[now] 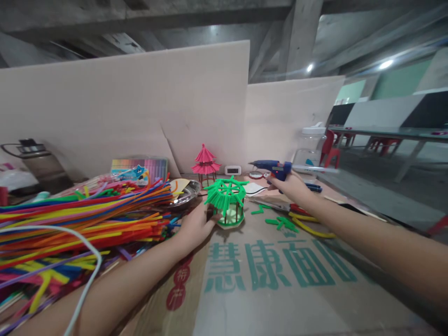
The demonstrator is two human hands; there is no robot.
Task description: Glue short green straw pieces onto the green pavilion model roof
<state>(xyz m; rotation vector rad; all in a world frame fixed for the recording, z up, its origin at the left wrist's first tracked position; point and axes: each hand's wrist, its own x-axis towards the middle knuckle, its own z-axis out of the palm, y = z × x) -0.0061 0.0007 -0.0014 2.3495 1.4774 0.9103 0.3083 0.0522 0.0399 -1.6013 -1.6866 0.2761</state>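
Note:
My left hand (196,225) is closed round the left side of a small green pipe-cleaner pavilion (227,200) that stands on the cardboard sheet (280,289). My right hand (291,185) grips a blue hot glue gun (272,168), held above the table to the right of the pavilion with its nozzle pointing left. A clear glue stick sticks out of the back of the gun. Short green pipe-cleaner pieces (282,223) and yellow ones (310,227) lie on the cardboard between my arms.
A big heap of coloured pipe cleaners (80,219) fills the left. Behind stand a pink pavilion model (206,164), a metal dish (185,192), a marker box (140,169), a plastic jar (308,145) and a white board wall (140,102). Scissors (297,208) lie near my right wrist.

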